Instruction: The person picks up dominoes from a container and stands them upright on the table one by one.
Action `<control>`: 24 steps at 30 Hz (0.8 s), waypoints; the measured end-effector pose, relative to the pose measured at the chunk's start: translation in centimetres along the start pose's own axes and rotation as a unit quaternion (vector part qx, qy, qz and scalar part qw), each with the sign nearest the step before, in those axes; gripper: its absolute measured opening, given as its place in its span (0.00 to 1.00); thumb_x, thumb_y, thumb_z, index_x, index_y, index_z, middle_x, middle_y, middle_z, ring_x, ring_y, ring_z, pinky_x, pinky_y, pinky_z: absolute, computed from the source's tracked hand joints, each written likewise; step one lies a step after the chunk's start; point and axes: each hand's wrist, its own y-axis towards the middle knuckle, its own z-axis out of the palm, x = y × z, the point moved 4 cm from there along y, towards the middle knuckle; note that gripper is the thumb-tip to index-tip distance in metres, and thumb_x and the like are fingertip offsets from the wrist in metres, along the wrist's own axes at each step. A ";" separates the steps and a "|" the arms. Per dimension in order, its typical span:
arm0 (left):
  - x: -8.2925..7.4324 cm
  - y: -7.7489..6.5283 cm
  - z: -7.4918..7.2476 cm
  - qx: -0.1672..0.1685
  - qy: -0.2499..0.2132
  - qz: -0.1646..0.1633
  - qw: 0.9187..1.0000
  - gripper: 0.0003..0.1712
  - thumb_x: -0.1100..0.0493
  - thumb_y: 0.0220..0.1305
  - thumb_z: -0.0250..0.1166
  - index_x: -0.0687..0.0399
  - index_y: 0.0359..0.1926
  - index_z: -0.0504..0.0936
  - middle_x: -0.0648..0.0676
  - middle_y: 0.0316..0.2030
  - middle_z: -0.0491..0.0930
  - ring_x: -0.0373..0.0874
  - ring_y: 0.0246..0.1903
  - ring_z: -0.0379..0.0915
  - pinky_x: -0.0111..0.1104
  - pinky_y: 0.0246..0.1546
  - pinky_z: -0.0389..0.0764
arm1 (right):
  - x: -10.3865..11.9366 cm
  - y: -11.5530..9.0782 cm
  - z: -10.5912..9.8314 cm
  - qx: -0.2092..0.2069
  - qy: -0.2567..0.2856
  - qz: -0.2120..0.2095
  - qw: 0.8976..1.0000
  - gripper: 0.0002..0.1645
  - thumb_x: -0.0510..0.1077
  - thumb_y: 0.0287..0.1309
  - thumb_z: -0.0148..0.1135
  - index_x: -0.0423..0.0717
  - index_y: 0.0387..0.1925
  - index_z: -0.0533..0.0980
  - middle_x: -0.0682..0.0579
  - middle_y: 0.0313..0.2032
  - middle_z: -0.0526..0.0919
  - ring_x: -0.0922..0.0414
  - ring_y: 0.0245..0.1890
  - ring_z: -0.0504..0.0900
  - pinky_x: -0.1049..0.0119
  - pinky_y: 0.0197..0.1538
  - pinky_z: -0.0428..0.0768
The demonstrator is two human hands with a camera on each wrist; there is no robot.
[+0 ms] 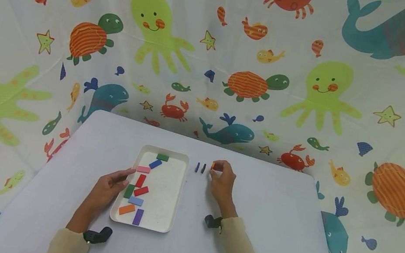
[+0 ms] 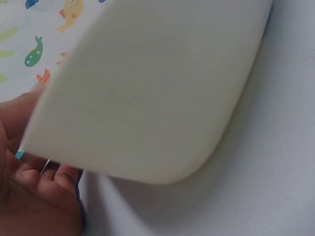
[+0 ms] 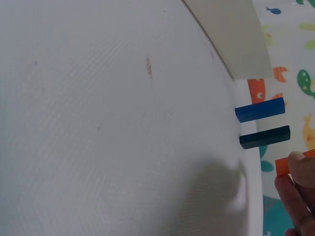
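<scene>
Two stand, blue block (image 1: 197, 167) and dark block (image 1: 203, 168) | left fingers (image 1: 124, 173) grip tray (image 1: 164, 191), right fingers (image 3: 294, 199) pinch orange block (image 3: 282, 167) | you'd best square it to them, releasing gently

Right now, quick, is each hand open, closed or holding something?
Left hand: at the edge of the tray; grip can't be told.
Right hand: closed, holding an orange block.

The tray (image 1: 159, 199) lies on the table (image 1: 270, 225), blocks (image 1: 141, 191) inside, mostly to the left, the left hand (image 1: 107, 186) at its left edge. Right of it stand two blocks (image 1: 203, 168), then a third block (image 1: 213, 166) in the right hand (image 1: 222, 185). Behind hangs a sheet (image 1: 197, 61).
</scene>
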 end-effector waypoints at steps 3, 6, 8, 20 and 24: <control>0.1 0.0 0.0 0.002 -0.003 0.000 1.000 0.32 0.46 0.80 0.62 0.44 0.79 0.70 0.56 0.82 0.61 0.59 0.83 0.55 0.45 0.73 0.69 | -0.2 0.1 0.1 0.006 -0.003 0.007 1.000 0.17 0.34 0.70 0.67 0.48 0.56 0.77 0.48 0.53 0.85 0.49 0.55 0.85 0.47 0.69 0.81; 0.2 0.0 0.0 0.005 -0.009 0.003 1.000 0.32 0.47 0.80 0.62 0.44 0.79 0.70 0.56 0.83 0.61 0.59 0.83 0.54 0.44 0.72 0.70 | -0.5 0.1 0.3 0.011 -0.009 0.015 1.000 0.16 0.34 0.70 0.66 0.48 0.55 0.77 0.48 0.53 0.85 0.49 0.55 0.85 0.49 0.68 0.82; 0.2 0.1 0.0 0.006 -0.012 0.003 1.000 0.31 0.47 0.80 0.62 0.44 0.79 0.70 0.56 0.83 0.61 0.59 0.83 0.54 0.43 0.72 0.70 | -0.8 0.2 0.5 0.013 -0.013 0.019 1.000 0.16 0.34 0.70 0.66 0.48 0.56 0.77 0.48 0.53 0.85 0.49 0.56 0.85 0.50 0.69 0.82; -0.1 0.0 0.0 0.005 -0.008 0.018 1.000 0.30 0.50 0.80 0.61 0.45 0.78 0.71 0.58 0.82 0.62 0.61 0.81 0.57 0.41 0.71 0.71 | -1.2 0.4 1.2 0.024 -0.023 0.007 0.999 0.16 0.33 0.70 0.67 0.46 0.55 0.77 0.47 0.51 0.86 0.49 0.54 0.85 0.45 0.73 0.74; -0.3 0.0 0.0 0.004 -0.014 0.018 1.000 0.30 0.49 0.80 0.62 0.44 0.78 0.72 0.57 0.82 0.63 0.60 0.81 0.59 0.39 0.70 0.72 | -1.4 0.4 1.4 0.026 -0.023 0.012 0.999 0.16 0.34 0.69 0.67 0.47 0.55 0.77 0.48 0.50 0.86 0.50 0.53 0.85 0.49 0.69 0.81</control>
